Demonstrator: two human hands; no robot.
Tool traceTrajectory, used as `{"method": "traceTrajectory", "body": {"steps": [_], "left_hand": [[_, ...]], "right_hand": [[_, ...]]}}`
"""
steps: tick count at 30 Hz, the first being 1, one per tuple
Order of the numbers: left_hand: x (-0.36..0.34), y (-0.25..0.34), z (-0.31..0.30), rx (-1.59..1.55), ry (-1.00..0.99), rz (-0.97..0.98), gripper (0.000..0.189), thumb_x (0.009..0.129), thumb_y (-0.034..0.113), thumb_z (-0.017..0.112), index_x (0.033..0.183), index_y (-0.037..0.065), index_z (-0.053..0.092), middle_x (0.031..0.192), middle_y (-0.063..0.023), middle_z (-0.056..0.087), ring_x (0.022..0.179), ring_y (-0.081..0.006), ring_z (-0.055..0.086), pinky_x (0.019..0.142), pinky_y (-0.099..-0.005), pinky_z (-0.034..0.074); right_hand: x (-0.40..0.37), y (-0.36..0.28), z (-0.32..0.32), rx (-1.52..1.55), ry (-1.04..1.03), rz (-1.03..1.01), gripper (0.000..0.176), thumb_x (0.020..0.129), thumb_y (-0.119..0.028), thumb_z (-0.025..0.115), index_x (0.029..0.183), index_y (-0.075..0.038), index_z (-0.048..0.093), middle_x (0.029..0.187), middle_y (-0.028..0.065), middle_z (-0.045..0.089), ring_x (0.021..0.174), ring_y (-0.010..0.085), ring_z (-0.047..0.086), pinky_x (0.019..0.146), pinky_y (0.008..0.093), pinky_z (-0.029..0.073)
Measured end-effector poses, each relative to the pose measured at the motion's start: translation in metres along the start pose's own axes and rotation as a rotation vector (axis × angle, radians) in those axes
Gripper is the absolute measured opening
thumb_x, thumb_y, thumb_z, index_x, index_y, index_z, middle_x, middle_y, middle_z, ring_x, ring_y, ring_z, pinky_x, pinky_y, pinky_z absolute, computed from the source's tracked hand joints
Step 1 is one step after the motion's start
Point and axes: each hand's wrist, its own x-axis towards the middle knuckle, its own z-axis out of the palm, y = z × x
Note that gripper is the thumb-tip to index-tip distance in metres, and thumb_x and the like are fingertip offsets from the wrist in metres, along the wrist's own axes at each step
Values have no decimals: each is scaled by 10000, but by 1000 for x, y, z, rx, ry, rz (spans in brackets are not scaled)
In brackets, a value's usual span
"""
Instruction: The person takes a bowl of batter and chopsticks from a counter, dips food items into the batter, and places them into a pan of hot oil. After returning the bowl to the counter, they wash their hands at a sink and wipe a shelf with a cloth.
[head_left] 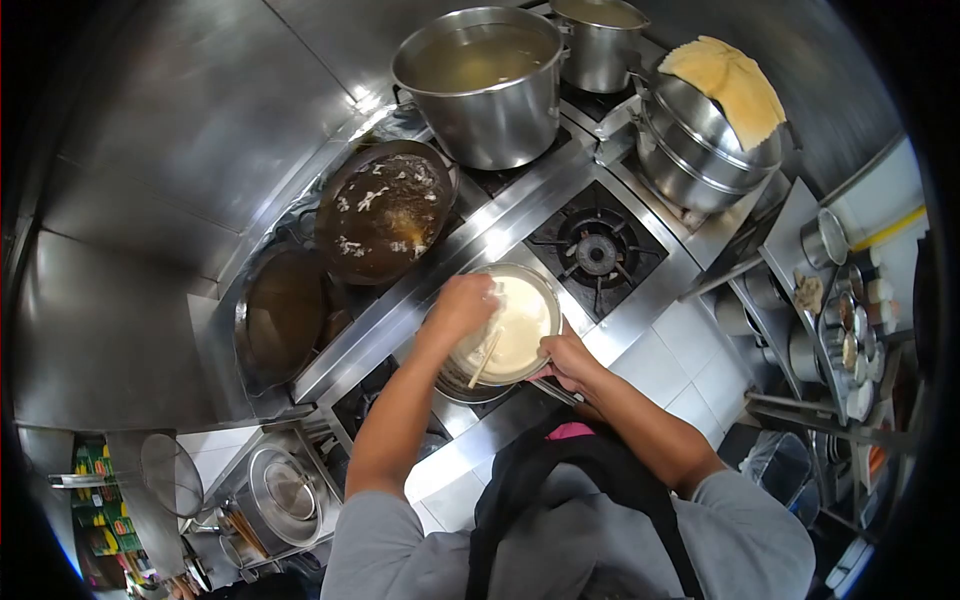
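Note:
A round metal bowl (553, 300) of pale, creamy batter (528, 318) is in front of me, over the front edge of the stove. My right hand (568, 358) grips the bowl's rim at its lower right. At the upper left of the bowl, my left hand (466, 306) reaches over the batter with its fingers bent together; what they hold, if anything, is hidden. A pale wooden stick (486, 356) leans in the batter below that hand. Beyond my left hand, a wide pan of dark oil (380, 225) has white bits floating and bubbling in it.
A second dark pan (285, 312) stands further left. Behind are a large stockpot (480, 130) of liquid, a smaller pot (600, 65) and a lidded steel pot (690, 145) with a yellow cloth (730, 85) on it. A bare burner (597, 252) lies right of the bowl.

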Motion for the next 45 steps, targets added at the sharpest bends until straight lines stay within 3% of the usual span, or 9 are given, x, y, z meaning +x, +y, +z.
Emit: {"method": "traceTrajectory", "body": {"steps": [5, 10, 13, 16, 22, 31, 34, 40, 45], "left_hand": [[-14, 11, -11, -20, -38, -90, 205, 757, 174, 739, 812, 0, 646, 874, -201, 688, 874, -406, 661, 733, -469, 509], [-6, -17, 11, -100, -100, 177, 259, 771, 196, 740, 982, 47, 715, 958, -195, 699, 921, -389, 661, 790, -468, 513], [-2, -19, 30, 53, -179, 132, 296, 779, 197, 719, 1055, 92, 731, 988, -183, 706, 948, -380, 667, 832, -473, 517], [-4, -16, 33, 160, -180, 171, 266, 785, 197, 695, 1031, 105, 740, 977, -174, 714, 967, -371, 672, 851, -476, 523], [0, -10, 23, 343, -334, 72, 224, 764, 123, 640, 953, 115, 761, 960, -180, 720, 963, -380, 681, 849, -489, 534], [-8, -33, 36, 350, -354, 81, 244, 745, 82, 618, 942, 63, 762, 947, -218, 714, 908, -412, 686, 836, -485, 544], [-21, -25, -4, 82, -208, 139, 227, 761, 72, 620, 941, 43, 754, 947, -230, 703, 905, -412, 683, 826, -469, 541], [-67, 18, -106, -151, 16, 243, 163, 785, 23, 668, 933, 28, 737, 841, -187, 666, 769, -370, 653, 699, -412, 519], [-91, 37, -144, -83, 110, 205, 206, 757, -31, 692, 949, 28, 734, 781, -161, 625, 734, -358, 621, 675, -416, 503]], "right_hand": [[-3, -4, 5, -34, -4, 14, 834, 791, 21, 466, 1534, -118, 114, 1293, 227, 497, 978, 360, 670, 595, 450, 643], [-3, -3, 9, -35, 2, 6, 806, 776, 32, 476, 1516, -100, 183, 1269, 214, 517, 921, 335, 688, 582, 432, 643], [-2, -1, 13, -63, 0, 38, 792, 773, 44, 471, 1509, -102, 216, 1251, 206, 533, 886, 320, 696, 557, 417, 641], [0, 7, 10, -22, -12, 29, 838, 766, 63, 468, 1532, -145, 199, 1218, 182, 527, 807, 289, 685, 562, 432, 638], [-7, 4, 17, -35, 18, 41, 807, 768, 60, 455, 1517, -128, 223, 1236, 196, 552, 898, 319, 699, 538, 410, 636], [0, 11, 15, 8, -16, 21, 786, 751, 52, 443, 1498, -105, 257, 1195, 198, 580, 859, 312, 706, 527, 400, 636], [7, 15, 6, 7, -80, 66, 855, 777, 62, 436, 1556, -148, 153, 1246, 189, 514, 866, 305, 687, 577, 434, 644], [-3, -5, 21, -16, -35, 58, 853, 779, 63, 442, 1560, -148, 169, 1231, 185, 520, 847, 289, 679, 601, 440, 641], [-2, -12, 31, -2, -74, 49, 849, 775, 60, 450, 1558, -142, 192, 1249, 191, 510, 876, 308, 676, 619, 444, 642]]}}
